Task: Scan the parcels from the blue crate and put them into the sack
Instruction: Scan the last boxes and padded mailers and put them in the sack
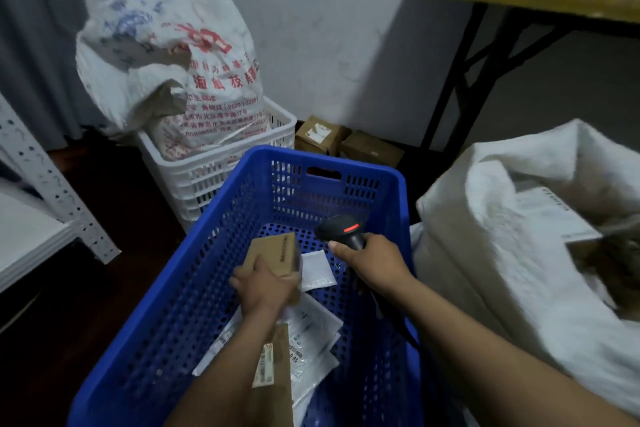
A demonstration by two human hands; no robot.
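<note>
In the lower middle of the frame the left hand [266, 288] grips a small brown box [273, 253] from its near end, fingers curled round its sides, and holds it above the floor of the blue crate [322, 158]. Just to its right the right hand [374, 262] is wrapped round the handle of a black scanner [341, 229], whose head shows a red light and tilts toward the box. The step in hand looks to be the scan itself, and it goes well only if the barcode faces the scanner's window. A strip of dark print runs along the box's upper face, but blur hides whether that is the code, so the box may need a turn of the wrist until the label meets the beam. Both hands should be steady, near but not touching, with fingers off the label. Once it reads, the box belongs in the open white sack [485, 253] at the right of the frame, a short swing over the crate's right wall. White mailers [311, 333] and a labelled brown box [273, 367] lie in the crate by the left forearm, waiting their turn
</note>
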